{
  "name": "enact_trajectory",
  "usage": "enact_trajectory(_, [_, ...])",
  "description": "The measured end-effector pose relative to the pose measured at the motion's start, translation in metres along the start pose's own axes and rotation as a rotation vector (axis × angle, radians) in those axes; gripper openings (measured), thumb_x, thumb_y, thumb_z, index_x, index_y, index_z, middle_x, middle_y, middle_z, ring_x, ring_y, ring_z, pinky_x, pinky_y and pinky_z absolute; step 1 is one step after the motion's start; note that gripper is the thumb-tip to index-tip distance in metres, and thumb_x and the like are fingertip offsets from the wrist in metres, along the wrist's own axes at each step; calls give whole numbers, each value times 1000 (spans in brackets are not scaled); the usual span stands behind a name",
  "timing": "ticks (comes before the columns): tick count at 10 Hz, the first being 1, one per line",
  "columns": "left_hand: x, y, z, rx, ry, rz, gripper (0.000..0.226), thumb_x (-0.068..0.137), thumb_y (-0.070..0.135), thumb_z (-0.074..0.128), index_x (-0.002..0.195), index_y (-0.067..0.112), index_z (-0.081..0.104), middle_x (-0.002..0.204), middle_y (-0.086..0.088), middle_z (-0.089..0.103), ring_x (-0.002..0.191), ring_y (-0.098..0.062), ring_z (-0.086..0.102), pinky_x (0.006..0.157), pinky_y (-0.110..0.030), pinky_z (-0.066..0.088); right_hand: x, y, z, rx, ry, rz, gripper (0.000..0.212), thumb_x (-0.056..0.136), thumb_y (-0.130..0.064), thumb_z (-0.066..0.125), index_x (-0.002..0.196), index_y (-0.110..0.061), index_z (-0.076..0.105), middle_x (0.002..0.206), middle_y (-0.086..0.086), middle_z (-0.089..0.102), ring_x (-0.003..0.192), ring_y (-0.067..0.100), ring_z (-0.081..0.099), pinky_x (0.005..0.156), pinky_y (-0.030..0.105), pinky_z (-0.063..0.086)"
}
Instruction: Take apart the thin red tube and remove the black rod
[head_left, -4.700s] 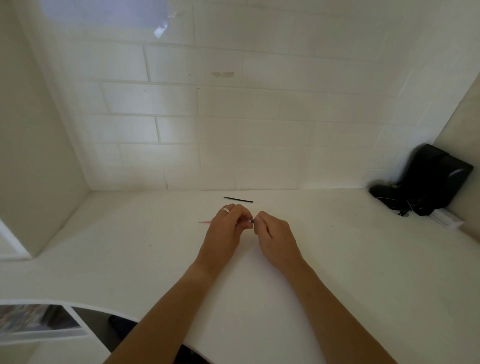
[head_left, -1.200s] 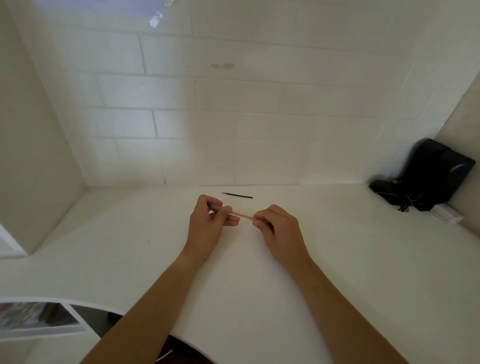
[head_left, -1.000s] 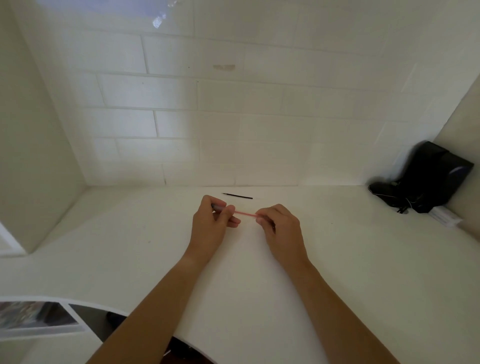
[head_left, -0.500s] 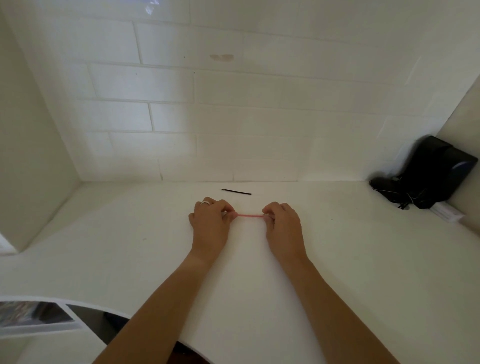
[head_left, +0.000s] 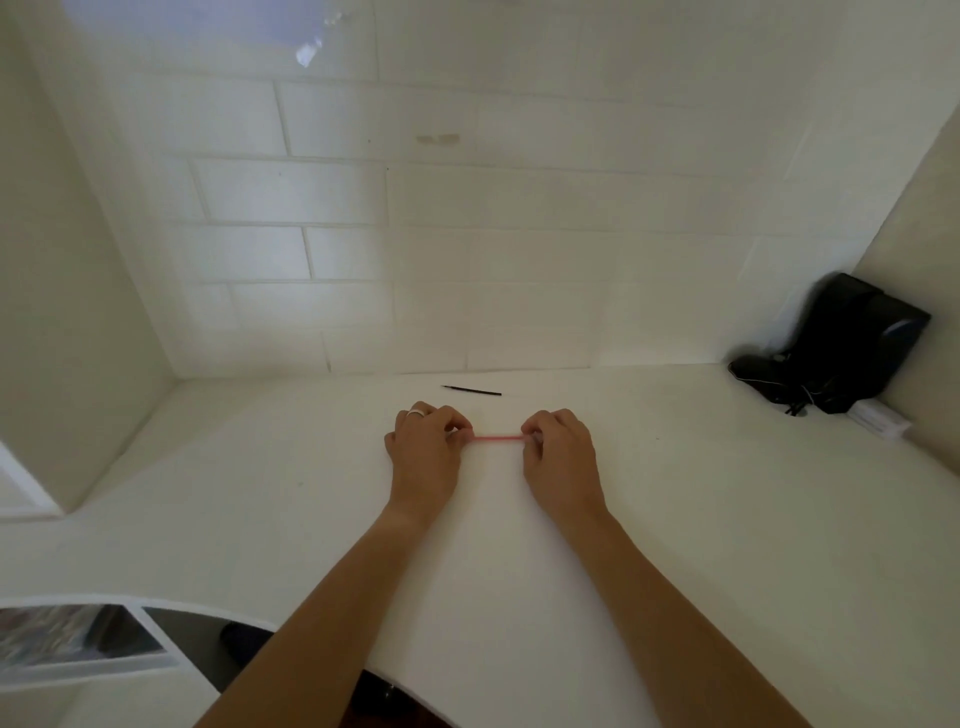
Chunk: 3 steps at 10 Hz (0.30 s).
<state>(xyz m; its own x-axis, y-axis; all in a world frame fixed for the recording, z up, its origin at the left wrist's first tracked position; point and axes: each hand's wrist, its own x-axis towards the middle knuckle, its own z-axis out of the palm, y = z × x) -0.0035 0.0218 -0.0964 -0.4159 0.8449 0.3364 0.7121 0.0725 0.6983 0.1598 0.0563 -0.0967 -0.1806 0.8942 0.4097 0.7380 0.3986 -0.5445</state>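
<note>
A thin red tube (head_left: 496, 439) stretches level between my two hands, just above the white counter (head_left: 675, 519). My left hand (head_left: 426, 452) pinches its left end and my right hand (head_left: 558, 454) pinches its right end; both ends are hidden inside my fingers. A thin black rod (head_left: 471, 390) lies loose on the counter behind my hands, near the tiled wall, and touches neither hand.
A black device with cables (head_left: 836, 348) sits in the back right corner, with a small white box (head_left: 878, 420) beside it. White side walls close in left and right. The counter's curved front edge (head_left: 218, 616) runs at lower left.
My hands have moved apart along the red tube, from bunched together to one at each end. The tube has gone from slanted to level. The black rod has stayed put.
</note>
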Motion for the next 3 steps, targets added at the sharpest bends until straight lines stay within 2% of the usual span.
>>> enact_trajectory(2, [-4,5,-5,25,-48,7,9,91,25,67,90,31,73,96,6,60,104,-21,56,82,-34,29,-1,-6,-10,36,-56,20,19,89,-3,57,103,-9,68,105,9,60,95,28,62,85,35,53])
enact_trajectory(3, [0,15,-18,-101,31,-29,8,90,35,67,97,34,72,98,8,59,109,-22,58,93,-40,38,5,-12,-25,97,-81,86,25,90,-12,61,114,-14,65,115,8,58,99,27,63,89,37,53])
